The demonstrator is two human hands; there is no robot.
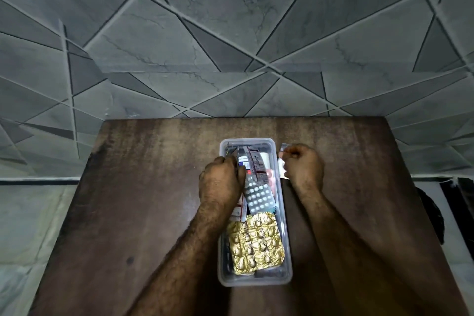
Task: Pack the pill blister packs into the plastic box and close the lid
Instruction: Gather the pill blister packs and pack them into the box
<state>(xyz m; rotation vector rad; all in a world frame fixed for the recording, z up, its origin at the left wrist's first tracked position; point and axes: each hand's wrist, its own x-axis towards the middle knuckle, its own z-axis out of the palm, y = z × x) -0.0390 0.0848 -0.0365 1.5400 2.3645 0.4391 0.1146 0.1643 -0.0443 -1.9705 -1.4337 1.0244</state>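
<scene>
Packs of pills filled the box (286, 233), which sat open on the table (154, 187) with no lid in sight. Packing looked nearly finished.

Furthest left, the left hand (222, 182) reached over the box's left wall, its grip curled down among the upright packs at the far end; what the fingers pinched, if anything, could not be told. Beside it a white pack (257, 196) lay tilted on the heap, and nearer the person a gold pack (256, 246) lay flat on top. Printed strips (254, 161) stood at the far end, leaning against each other.

To the right, just outside the box wall, the right hand (302, 165) was closed around a foil pack (283, 161), only the edges of which showed past the fingers.

By my reading, the step in hand was making room: the left hand pressed the standing packs aside so the last pack could go in. Next, that pack would need to pass over the wall and slide into the gap. The heap would then want flattening below the rim, and the lid would have to be found.
</scene>
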